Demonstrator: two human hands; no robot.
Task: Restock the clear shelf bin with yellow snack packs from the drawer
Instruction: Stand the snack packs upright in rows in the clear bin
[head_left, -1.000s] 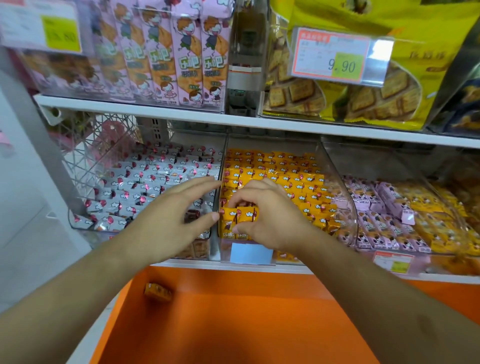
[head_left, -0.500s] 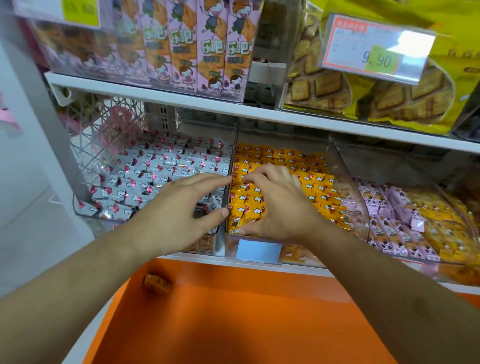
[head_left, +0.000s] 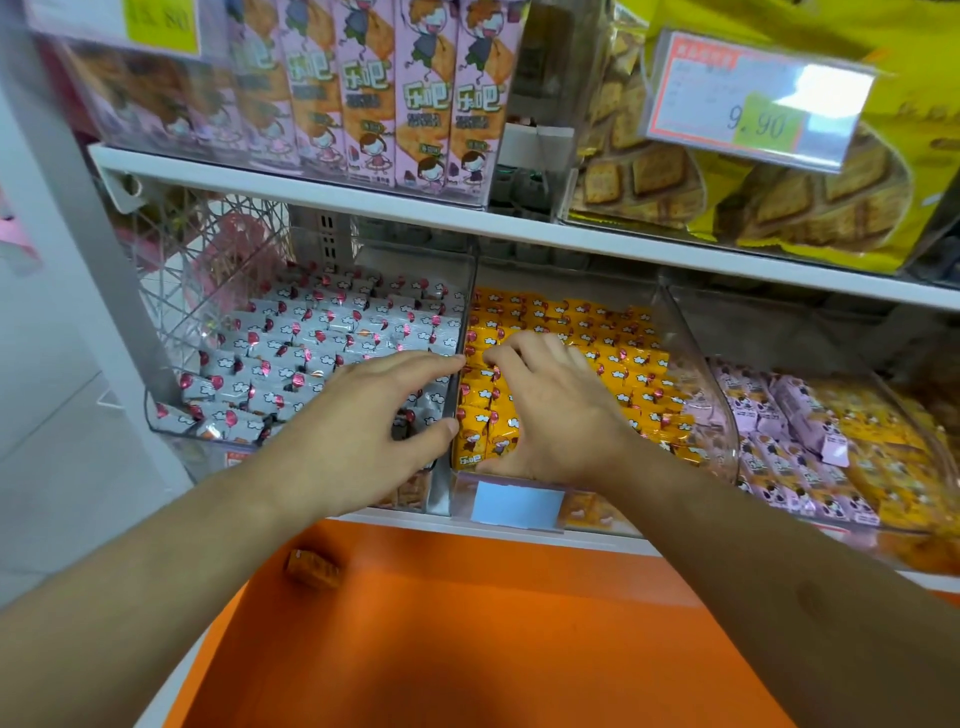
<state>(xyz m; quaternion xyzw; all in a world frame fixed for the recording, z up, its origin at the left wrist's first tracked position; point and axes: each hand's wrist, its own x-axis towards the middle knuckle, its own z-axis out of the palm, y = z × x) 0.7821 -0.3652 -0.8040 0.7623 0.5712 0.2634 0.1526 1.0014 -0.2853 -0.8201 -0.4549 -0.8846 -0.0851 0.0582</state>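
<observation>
The clear shelf bin in the middle of the lower shelf is packed with rows of yellow snack packs. My right hand lies palm down on the front rows, fingers spread, thumb at the bin's front wall. My left hand hovers just left of it, open, fingertips and thumb touching the bin's left wall. Below, the orange drawer stands pulled out. One orange-yellow pack lies at its back left corner.
A clear bin of silver packs sits to the left, one with pink and yellow packs to the right. The white upper shelf overhangs the bins closely. A blue label hangs on the yellow bin's front.
My right hand let go of the yellow packs it pinched at the bin's front and moved further back, flattening on the rows. The left hand followed along the divider.
</observation>
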